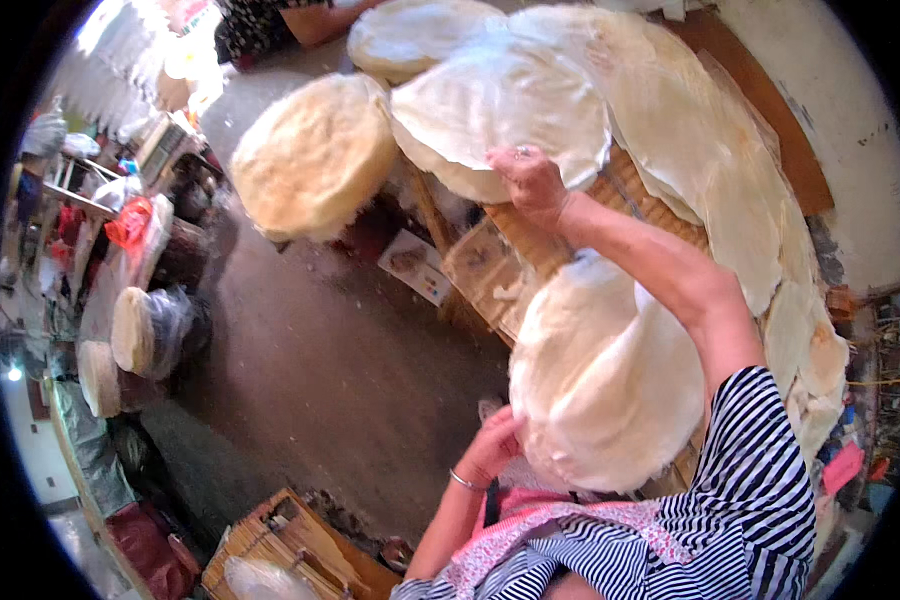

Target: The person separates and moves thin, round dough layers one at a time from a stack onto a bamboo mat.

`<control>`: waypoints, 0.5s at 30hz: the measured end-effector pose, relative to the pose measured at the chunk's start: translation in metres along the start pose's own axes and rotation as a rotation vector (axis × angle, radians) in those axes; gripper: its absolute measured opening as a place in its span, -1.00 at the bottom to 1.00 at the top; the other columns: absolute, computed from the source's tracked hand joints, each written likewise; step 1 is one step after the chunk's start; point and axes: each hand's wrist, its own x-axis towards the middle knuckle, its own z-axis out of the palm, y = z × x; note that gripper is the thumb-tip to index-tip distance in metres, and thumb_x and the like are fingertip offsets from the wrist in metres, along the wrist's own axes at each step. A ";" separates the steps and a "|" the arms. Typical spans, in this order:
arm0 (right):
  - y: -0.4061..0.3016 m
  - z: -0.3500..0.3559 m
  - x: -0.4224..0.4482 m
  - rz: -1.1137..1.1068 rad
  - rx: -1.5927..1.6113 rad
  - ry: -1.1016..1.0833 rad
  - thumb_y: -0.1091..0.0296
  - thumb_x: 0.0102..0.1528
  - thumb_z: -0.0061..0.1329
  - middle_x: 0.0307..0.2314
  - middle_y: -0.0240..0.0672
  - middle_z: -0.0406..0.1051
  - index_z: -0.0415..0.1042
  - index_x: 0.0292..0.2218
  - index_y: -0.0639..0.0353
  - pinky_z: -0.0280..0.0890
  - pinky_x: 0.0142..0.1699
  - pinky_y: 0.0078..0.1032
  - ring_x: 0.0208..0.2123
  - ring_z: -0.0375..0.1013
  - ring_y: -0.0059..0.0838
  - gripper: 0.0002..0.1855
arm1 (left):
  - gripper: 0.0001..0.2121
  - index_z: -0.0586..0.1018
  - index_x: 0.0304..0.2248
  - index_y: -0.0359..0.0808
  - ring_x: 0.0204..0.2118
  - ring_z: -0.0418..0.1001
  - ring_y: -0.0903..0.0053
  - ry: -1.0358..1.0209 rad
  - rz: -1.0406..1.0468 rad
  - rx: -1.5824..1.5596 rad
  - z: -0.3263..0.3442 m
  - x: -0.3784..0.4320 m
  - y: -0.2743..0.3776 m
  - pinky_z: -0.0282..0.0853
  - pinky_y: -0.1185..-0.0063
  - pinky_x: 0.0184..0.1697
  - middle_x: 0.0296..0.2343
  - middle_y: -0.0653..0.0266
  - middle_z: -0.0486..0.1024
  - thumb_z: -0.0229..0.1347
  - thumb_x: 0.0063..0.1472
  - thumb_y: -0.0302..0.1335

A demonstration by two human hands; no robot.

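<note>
My left hand (499, 442), with a bracelet at the wrist, pinches the near left edge of a round, cream sheet of fibrous or hide-like material (607, 382) in front of my body. The sheet is creased and domed. Farther out, my right hand (529, 184) is closed at the near edge of a larger pale round sheet (502, 112); whether its fingers grip that sheet cannot be told. Between the two round sheets shows ribbed brown wood or wickerwork (547, 236). A thick, round, cream pad (315, 154) stands to the left of the larger sheet.
Overlapping pale sheets (682, 120) line the right side beside a brown board (765, 97). Another person's arm (322, 22) shows at the top. A wooden crate or slatted table (300, 551) stands at the lower left. Shelves with bags and round pads (131, 330) line the left.
</note>
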 end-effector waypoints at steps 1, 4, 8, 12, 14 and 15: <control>0.009 -0.006 -0.012 0.113 -0.058 -0.237 0.43 -0.03 -0.25 -0.45 -0.26 0.34 0.34 -0.35 0.07 0.20 -0.23 -0.31 -0.37 0.35 -0.26 -0.82 | -0.65 0.35 -0.09 -0.30 -0.18 0.40 0.53 -0.036 -0.006 0.001 0.001 0.004 0.002 0.34 0.49 -0.12 -0.19 0.26 0.41 -0.05 0.16 -0.32; 0.007 -0.014 -0.028 -0.224 -0.200 -0.264 0.46 -0.02 -0.13 -0.22 -0.17 0.36 0.35 -0.22 0.11 0.28 -0.23 -0.37 -0.25 0.37 -0.17 -0.75 | -0.59 0.31 -0.05 -0.33 -0.08 0.33 0.45 0.000 0.011 -0.164 0.003 0.008 -0.001 0.21 0.44 0.00 -0.12 0.22 0.36 -0.16 0.21 -0.23; -0.037 -0.063 -0.060 0.153 0.194 -0.207 0.51 -0.03 -0.11 -0.28 -0.19 0.39 0.38 -0.31 0.19 0.25 -0.16 -0.40 -0.27 0.39 -0.19 -0.83 | -0.55 0.27 -0.02 -0.32 -0.03 0.27 0.38 0.041 0.024 -0.312 0.001 0.005 -0.011 0.11 0.39 0.07 -0.08 0.19 0.32 -0.18 0.21 -0.18; -0.039 -0.130 -0.146 0.207 0.157 -0.298 0.55 -0.16 -0.16 -0.40 -0.33 0.40 0.39 -0.40 0.09 0.26 -0.20 -0.38 -0.28 0.37 -0.30 -0.78 | -0.55 0.27 -0.01 -0.30 -0.02 0.26 0.37 0.061 0.067 -0.336 0.002 -0.002 -0.027 0.11 0.37 0.06 -0.07 0.19 0.31 -0.14 0.19 -0.19; -0.047 -0.159 -0.164 0.269 0.102 -0.406 0.59 -0.18 -0.13 -0.33 -0.30 0.39 0.40 -0.38 0.15 0.26 -0.17 -0.42 -0.25 0.36 -0.28 -0.75 | -0.54 0.25 0.00 -0.30 -0.03 0.26 0.36 0.096 0.110 -0.276 0.002 -0.003 -0.031 0.14 0.37 0.04 -0.06 0.19 0.29 -0.10 0.17 -0.21; -0.050 -0.169 -0.169 0.300 0.073 -0.454 0.61 -0.19 -0.12 -0.29 -0.28 0.38 0.41 -0.37 0.18 0.26 -0.15 -0.44 -0.23 0.36 -0.27 -0.74 | -0.54 0.24 0.00 -0.31 -0.03 0.27 0.36 0.095 0.130 -0.226 0.007 -0.002 -0.031 0.15 0.37 0.04 -0.06 0.19 0.29 -0.10 0.17 -0.22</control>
